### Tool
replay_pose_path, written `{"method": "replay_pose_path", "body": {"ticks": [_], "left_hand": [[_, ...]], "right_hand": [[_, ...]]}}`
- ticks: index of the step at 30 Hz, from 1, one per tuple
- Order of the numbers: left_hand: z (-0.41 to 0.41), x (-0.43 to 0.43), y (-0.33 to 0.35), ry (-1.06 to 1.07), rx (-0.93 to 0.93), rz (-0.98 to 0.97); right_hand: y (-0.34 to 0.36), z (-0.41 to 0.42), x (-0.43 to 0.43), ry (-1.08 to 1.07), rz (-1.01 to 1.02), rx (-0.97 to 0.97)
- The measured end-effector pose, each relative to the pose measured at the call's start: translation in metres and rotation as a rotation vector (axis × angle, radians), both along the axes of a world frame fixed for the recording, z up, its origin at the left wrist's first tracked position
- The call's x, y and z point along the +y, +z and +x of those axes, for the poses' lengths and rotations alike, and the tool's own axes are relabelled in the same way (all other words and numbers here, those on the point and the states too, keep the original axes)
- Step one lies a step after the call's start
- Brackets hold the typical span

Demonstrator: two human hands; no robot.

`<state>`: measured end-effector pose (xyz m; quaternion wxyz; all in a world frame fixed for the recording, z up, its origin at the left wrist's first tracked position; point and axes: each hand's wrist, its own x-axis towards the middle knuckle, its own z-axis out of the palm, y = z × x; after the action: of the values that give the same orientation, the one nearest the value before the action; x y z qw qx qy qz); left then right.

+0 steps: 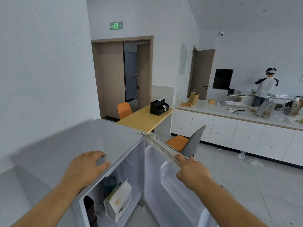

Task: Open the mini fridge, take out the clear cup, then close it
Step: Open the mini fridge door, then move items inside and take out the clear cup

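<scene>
Lower centre: left hand (pixel 85 166) flat, fingers spread, steadying mini fridge (pixel 91 141) top; right hand (pixel 191 172) fingers grasp door (pixel 165 185) edge, holding it open.

Black organizer (pixel 159 107) on wooden table (pixel 142 119), orange chair (pixel 124 110) beside it.

One head-worn wide-angle view looks forward and down, close over the open mini fridge (pixel 114 161); the counter (pixel 213 110) lies far right.
</scene>
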<state>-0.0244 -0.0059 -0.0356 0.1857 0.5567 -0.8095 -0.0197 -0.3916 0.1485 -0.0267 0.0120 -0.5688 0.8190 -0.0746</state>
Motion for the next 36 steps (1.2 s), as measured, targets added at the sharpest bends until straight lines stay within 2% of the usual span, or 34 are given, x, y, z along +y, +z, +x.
{"method": "replay_pose_path", "body": {"ticks": [24,31,36], "left_hand": [[0.001,0.000,0.003,0.001,0.002,0.000],[-0.005,0.012,0.008,-0.015,-0.015,-0.094],[-0.029,0.054,0.011,-0.121,0.015,-0.245]], "right_hand": [[0.001,-0.097,-0.014,0.108,-0.018,0.088],[-0.005,-0.091,-0.010,0.115,-0.064,0.144],[-0.014,-0.078,-0.002,0.247,-0.249,0.280]]}}
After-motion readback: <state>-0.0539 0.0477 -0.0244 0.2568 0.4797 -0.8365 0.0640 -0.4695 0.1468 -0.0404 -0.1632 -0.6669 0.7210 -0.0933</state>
